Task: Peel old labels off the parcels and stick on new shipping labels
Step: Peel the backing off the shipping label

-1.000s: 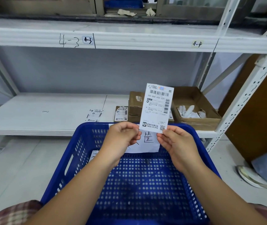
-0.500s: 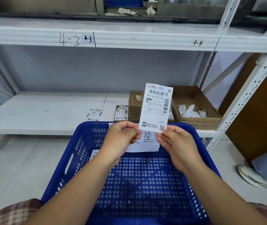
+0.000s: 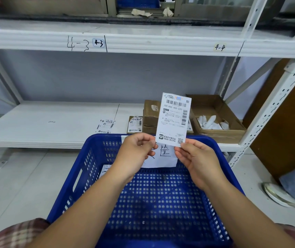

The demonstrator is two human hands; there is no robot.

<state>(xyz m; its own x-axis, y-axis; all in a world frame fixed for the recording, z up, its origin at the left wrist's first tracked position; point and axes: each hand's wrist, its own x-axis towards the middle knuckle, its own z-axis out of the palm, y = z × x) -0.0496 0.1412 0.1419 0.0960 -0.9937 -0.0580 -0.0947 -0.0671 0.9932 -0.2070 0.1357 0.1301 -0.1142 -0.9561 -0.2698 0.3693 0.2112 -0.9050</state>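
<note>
A white storage shelf (image 3: 44, 122) carries brown parcels (image 3: 151, 113) behind a blue basket (image 3: 161, 203). Above the basket, the left hand (image 3: 134, 154) and the right hand (image 3: 196, 161) each pinch a bottom corner of a shipping label (image 3: 174, 119), held upright. It is not yet stuck on, so most of the labelling looks left to do.

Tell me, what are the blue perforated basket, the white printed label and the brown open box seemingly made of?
The blue perforated basket looks like glossy moulded plastic: even holes. The white printed label seems thin matte paper, held upright by its bottom edge. The brown open box looks like matte cardboard, probably corrugated: creased flaps.
</note>
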